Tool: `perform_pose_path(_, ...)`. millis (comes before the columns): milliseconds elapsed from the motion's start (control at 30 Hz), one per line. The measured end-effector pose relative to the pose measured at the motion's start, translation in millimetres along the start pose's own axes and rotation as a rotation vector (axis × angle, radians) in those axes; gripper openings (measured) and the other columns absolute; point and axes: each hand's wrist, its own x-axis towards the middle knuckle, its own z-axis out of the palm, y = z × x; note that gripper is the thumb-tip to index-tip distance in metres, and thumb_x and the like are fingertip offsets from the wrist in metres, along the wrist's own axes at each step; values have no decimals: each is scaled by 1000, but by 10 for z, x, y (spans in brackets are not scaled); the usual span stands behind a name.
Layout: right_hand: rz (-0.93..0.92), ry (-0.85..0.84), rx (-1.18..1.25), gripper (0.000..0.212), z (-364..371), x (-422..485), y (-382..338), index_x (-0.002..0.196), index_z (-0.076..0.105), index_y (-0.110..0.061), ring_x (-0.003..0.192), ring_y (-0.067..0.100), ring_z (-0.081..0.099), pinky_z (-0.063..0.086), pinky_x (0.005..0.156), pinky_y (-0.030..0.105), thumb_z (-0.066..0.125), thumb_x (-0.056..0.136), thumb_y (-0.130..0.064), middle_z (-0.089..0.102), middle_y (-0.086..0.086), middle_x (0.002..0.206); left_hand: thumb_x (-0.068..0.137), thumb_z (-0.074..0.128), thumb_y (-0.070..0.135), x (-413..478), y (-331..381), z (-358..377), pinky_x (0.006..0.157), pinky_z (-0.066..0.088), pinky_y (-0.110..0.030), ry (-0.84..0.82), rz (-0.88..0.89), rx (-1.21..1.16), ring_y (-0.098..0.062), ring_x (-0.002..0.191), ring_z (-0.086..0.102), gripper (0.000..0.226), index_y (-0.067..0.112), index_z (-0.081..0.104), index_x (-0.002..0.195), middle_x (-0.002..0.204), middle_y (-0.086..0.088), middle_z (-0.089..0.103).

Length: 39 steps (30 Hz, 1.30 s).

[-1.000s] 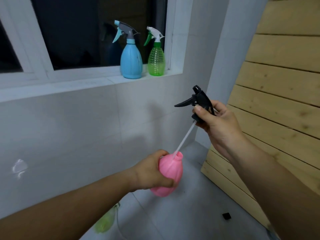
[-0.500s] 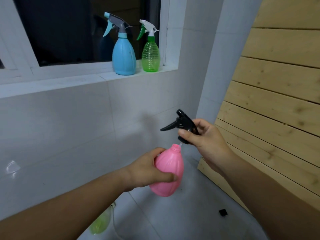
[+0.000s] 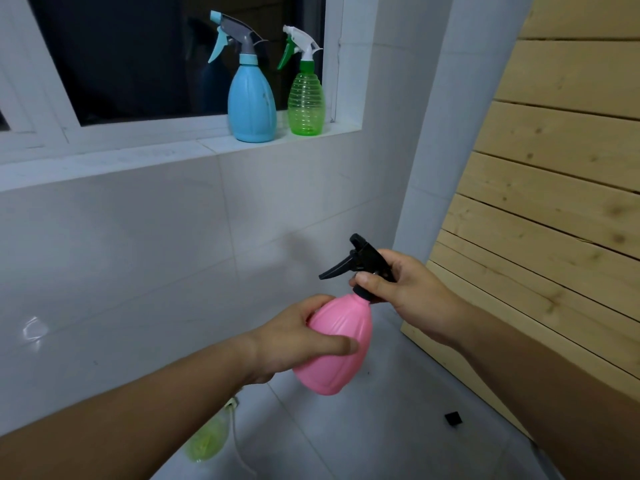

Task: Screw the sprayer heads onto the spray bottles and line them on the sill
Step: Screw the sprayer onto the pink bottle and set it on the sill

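Sill (image 3: 104,157) lies bare leftward; hands grip pink bottle (image 3: 337,344) and pinch black sprayer (image 3: 363,265).

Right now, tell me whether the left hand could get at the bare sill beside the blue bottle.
Probably yes. The left hand holds the pink bottle below the sill; nothing shows between them, and the sill left of the blue bottle is bare. Reach length cannot be judged.

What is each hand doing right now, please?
Left hand: closed around the pink spray bottle.
Right hand: closed on the black sprayer head, which sits on the bottle's neck.
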Motion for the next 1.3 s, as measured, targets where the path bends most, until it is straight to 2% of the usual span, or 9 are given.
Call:
perform_pose_path(200,7,-123,43,35,-80,-22,6,122,60,-10,102,22,69,56,91,30,65,89,2,71,7,102,66,89,33,-31,3,-17,89,64,-38,-11,-9,-56,-22,109,73,64,36,66,126,119,-2,76)
perform_pose_path(333,-16,-104,-11,36,-46,-35,16,124,58,-10,96,21,64,54,94,38,65,90,-1,66,29,112,66,88,36,-57,13,24,86,64,-37,-10,-33,-46,-21,107,74,64,35,64,126,117,-1,75)
perform_pose_path(433,-40,-48,-83,32,4,-48,11,119,60,-7,93,22,63,52,97,47,69,88,-6,65,31,111,62,89,46,-61,34,67,81,64,-35,19,-66,9,-20,104,73,70,39,58,124,117,1,72)
perform_pose_path(533,-45,-18,-28,30,29,-42,12,114,62,-1,87,20,66,60,83,35,70,85,1,67,32,108,60,92,50,-53,66,102,74,61,-30,56,-96,82,-16,101,71,77,35,55,126,116,4,70)
perform_pose_path(600,-26,3,55,30,34,-48,13,112,63,2,84,19,69,60,74,26,71,84,4,70,27,103,59,91,53,-52,89,122,79,62,-31,33,-102,75,-15,103,71,80,33,57,128,117,5,71)
perform_pose_path(767,33,63,175,30,34,-50,61,107,66,3,81,20,70,61,77,30,76,79,1,71,11,90,67,78,49,-84,112,131,103,56,-50,-55,-169,-66,-23,116,70,72,34,56,134,126,0,72)
perform_pose_path(900,58,93,220,22,49,-52,58,100,69,-4,77,19,71,61,75,29,77,80,-3,73,15,92,68,77,33,-89,86,99,86,57,-44,-81,-183,-98,-26,115,71,70,36,55,135,124,-3,71)
perform_pose_path(1100,78,97,318,13,111,-48,22,94,68,-10,82,17,71,62,76,30,73,84,-4,72,26,109,48,94,54,-35,72,162,72,64,-34,78,-203,-44,-22,108,73,92,31,58,129,123,-1,71)
perform_pose_path(1300,112,50,293,29,127,-38,48,110,66,-1,80,16,72,59,68,27,75,82,-4,71,26,111,68,78,38,-130,93,111,99,56,-54,-79,-220,-83,-24,117,70,69,31,54,133,126,-3,69)
